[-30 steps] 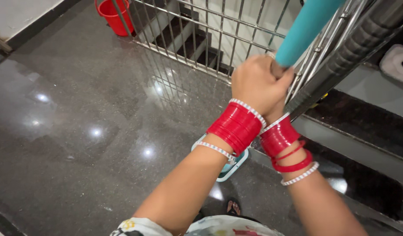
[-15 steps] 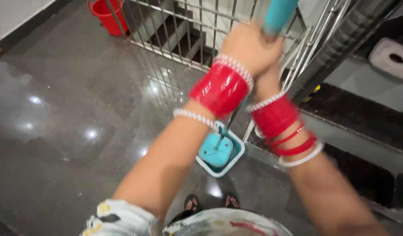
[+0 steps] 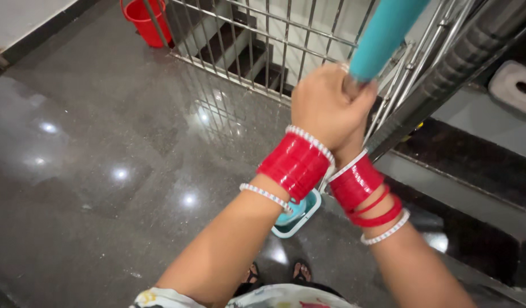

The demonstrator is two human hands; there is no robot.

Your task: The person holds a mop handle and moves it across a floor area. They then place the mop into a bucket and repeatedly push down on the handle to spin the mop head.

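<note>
My left hand (image 3: 325, 102) grips a teal mop handle (image 3: 385, 34) that rises toward the top of the view. My right hand (image 3: 354, 145) sits just below and behind it, mostly hidden, also closed round the handle. Both wrists wear stacks of red bangles edged with white beaded ones. Far below my forearms, the teal and white mop head (image 3: 297, 214) rests on the glossy dark stone floor (image 3: 103, 171). My sandalled feet (image 3: 277, 274) show just behind the mop head.
A metal railing (image 3: 257, 51) guards a stairwell going down at the top centre. A red bucket (image 3: 146, 20) stands beside it at the top left. On the right, a dark handrail (image 3: 445, 74) slopes past dark stair steps (image 3: 474, 171).
My hands and the handle swung up and left, then came back right and down. The mop head slid a little along the floor beneath my arms.
</note>
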